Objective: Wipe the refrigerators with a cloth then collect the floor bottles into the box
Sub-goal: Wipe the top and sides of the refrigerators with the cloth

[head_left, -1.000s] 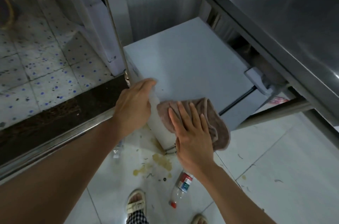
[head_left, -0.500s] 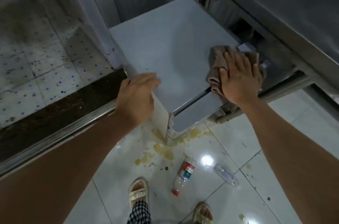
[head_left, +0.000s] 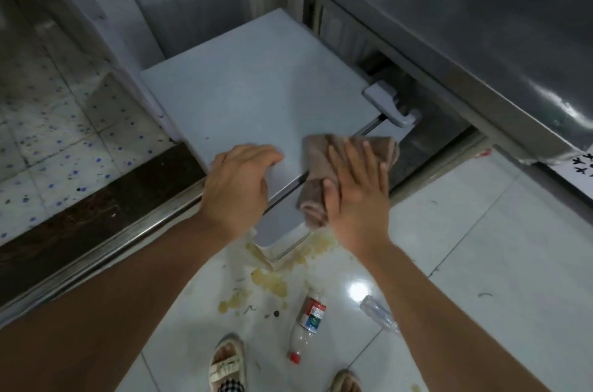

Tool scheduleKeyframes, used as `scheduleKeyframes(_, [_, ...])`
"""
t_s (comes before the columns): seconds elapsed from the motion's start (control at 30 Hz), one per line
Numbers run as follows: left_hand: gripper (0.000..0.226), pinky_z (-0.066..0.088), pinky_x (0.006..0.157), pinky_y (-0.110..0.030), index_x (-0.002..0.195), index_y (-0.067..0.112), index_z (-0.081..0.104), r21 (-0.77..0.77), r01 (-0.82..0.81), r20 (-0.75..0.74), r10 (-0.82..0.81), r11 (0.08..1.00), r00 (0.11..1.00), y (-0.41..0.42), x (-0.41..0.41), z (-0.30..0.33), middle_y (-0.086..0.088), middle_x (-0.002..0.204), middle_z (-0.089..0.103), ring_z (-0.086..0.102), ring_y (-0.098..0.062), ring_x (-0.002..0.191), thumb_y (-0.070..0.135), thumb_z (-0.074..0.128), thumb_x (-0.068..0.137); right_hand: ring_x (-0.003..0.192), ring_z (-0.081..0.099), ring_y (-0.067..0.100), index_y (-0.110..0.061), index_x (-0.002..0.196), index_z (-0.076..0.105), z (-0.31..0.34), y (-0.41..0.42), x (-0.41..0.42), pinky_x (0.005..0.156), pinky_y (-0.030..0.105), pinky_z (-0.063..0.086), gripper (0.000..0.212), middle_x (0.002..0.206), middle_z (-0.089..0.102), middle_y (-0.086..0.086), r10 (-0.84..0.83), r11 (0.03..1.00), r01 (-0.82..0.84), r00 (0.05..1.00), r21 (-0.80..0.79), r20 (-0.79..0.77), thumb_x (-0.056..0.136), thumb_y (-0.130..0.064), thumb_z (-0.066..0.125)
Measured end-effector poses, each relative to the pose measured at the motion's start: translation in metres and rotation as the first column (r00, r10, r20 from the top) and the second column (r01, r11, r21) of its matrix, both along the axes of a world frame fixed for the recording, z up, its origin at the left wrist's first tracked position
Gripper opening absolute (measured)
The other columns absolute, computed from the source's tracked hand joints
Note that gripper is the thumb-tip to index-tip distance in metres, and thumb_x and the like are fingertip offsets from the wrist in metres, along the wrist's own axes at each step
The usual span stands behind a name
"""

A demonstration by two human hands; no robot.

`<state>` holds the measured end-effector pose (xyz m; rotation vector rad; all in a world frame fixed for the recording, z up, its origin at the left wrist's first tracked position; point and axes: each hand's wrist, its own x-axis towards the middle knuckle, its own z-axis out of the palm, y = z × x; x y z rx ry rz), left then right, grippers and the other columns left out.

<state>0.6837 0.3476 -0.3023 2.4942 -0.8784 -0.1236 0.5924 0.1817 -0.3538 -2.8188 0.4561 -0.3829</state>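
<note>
A small white refrigerator stands low in front of me, seen from above. My right hand lies flat on a folded brown cloth, pressing it over the fridge's front top edge above the door. My left hand rests on the front left corner of the top, fingers curled over the edge. On the white floor tiles below lie a plastic bottle with a red cap and a coloured label and a clear bottle, partly hidden by my right forearm.
A large stainless steel refrigerator rises at the right. Yellowish spill stains mark the floor by the small fridge's foot. A dark threshold with a metal rail runs on the left. My sandalled feet are at the bottom.
My right hand has slid the cloth from the far right hinge corner back toward me along the front edge. The left hand has stayed on the left corner.
</note>
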Motion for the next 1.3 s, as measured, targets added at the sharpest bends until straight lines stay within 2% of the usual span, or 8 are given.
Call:
scheduleKeyframes(0.17, [0.052,0.037,0.102,-0.043,0.119,0.011,0.063,0.006,-0.021,0.015,0.021,1.0,1.0,-0.013,0.005,-0.004,-0.002,0.13,0.058,0.048,-0.026,0.122,-0.014,0.049,0.075,0.147,0.001,0.031,-0.016,0.151,0.022,0.007,-0.077,0.03,0.119,0.049,0.005,0.07,0.16,0.006,0.007,-0.133,0.983,0.109,0.976,-0.146,-0.172,0.092,-0.049,0.002])
scheduleKeyframes(0.37, [0.047,0.038,0.101,-0.049,0.121,0.007,0.061,0.01,0.004,-0.003,-0.004,1.0,1.0,0.003,-0.001,-0.004,-0.007,0.133,0.054,0.046,-0.028,0.124,-0.012,0.054,0.078,0.146,-0.012,0.032,-0.01,0.152,0.009,0.005,-0.016,0.015,0.118,0.049,-0.001,0.073,0.16,-0.001,0.009,-0.066,0.99,0.026,0.956,-0.141,-0.286,0.091,-0.044,-0.012])
scheduleKeyframes(0.47, [0.047,0.036,0.104,-0.046,0.125,0.012,0.058,0.041,-0.018,-0.01,0.018,0.999,1.0,0.009,-0.003,-0.004,-0.002,0.137,0.05,0.043,-0.024,0.127,-0.006,0.057,0.082,0.147,0.0,0.032,-0.011,0.147,0.029,0.006,0.011,-0.009,0.119,0.05,0.006,0.068,0.159,0.014,0.009,0.093,0.994,-0.105,0.97,-0.039,-0.225,0.096,-0.048,0.005])
scheduleKeyframes(0.57, [0.047,0.034,0.104,-0.044,0.125,0.015,0.058,0.04,-0.019,-0.021,0.02,0.999,1.0,0.011,-0.001,-0.005,0.001,0.138,0.05,0.042,-0.023,0.127,-0.003,0.058,0.082,0.146,0.017,0.028,-0.015,0.14,0.042,0.014,-0.017,-0.005,0.119,0.049,0.003,0.068,0.154,0.03,0.007,0.113,0.993,-0.118,0.982,-0.025,-0.152,0.094,-0.056,0.011])
scheduleKeyframes(0.73, [0.045,0.029,0.101,-0.038,0.123,0.021,0.058,0.054,-0.058,0.016,0.058,0.997,0.998,0.016,-0.004,-0.01,0.004,0.139,0.048,0.038,-0.021,0.127,0.004,0.061,0.082,0.145,0.016,0.03,-0.011,0.144,0.032,0.016,-0.064,0.028,0.118,0.048,0.013,0.074,0.155,0.024,0.013,-0.08,0.994,0.066,0.981,-0.084,-0.178,0.089,-0.051,0.002])
scheduleKeyframes(0.83, [0.045,0.032,0.099,-0.039,0.123,0.019,0.059,0.01,-0.12,-0.011,0.12,0.993,0.993,0.027,-0.007,-0.011,0.003,0.139,0.047,0.038,-0.021,0.125,0.001,0.062,0.081,0.145,0.013,0.031,-0.008,0.143,0.032,0.012,-0.029,0.024,0.118,0.048,0.008,0.062,0.155,0.023,0.014,-0.095,0.995,0.094,0.983,-0.014,-0.155,0.094,-0.043,0.018])
scheduleKeyframes(1.1, [0.049,0.037,0.105,-0.043,0.122,0.006,0.059,-0.085,-0.081,-0.075,0.074,0.993,0.994,0.057,-0.014,-0.008,-0.005,0.137,0.05,0.042,-0.021,0.129,-0.014,0.052,0.078,0.145,0.012,0.037,-0.012,0.128,0.05,0.004,0.095,-0.026,0.116,0.054,0.015,0.047,0.153,0.03,0.012,0.066,0.992,-0.066,0.998,0.108,0.006,0.094,-0.039,0.035])
scheduleKeyframes(1.3, [0.042,0.037,0.1,-0.046,0.114,0.007,0.065,-0.071,-0.14,-0.019,0.139,0.988,0.99,0.037,-0.023,-0.007,-0.007,0.131,0.056,0.048,-0.028,0.123,-0.009,0.059,0.075,0.145,0.017,0.033,-0.013,0.133,0.054,-0.013,0.06,-0.034,0.118,0.05,0.013,0.048,0.151,0.035,0.009,0.338,0.94,-0.341,0.937,0.02,0.086,0.098,-0.039,0.034])
